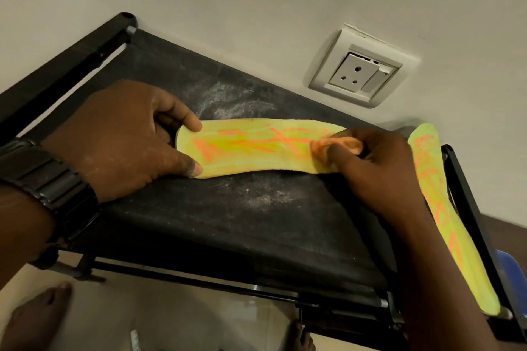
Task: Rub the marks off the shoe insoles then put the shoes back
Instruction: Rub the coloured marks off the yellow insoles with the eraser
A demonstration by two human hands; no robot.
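The insole [256, 148] runs lengthwise from hand to hand: the left hand [122, 134] pinches one end, the right hand [376, 171] grips a cloth [342, 145] against the other.

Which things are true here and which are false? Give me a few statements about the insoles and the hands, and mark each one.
1. The left hand holds one end of the insole on the black rack top. True.
2. The right hand is empty. False: it pinches a small orange-stained wad against the insole.
3. The second insole is clean. False: it bears orange marks.
4. A wall socket sits on the wall behind the rack. True.
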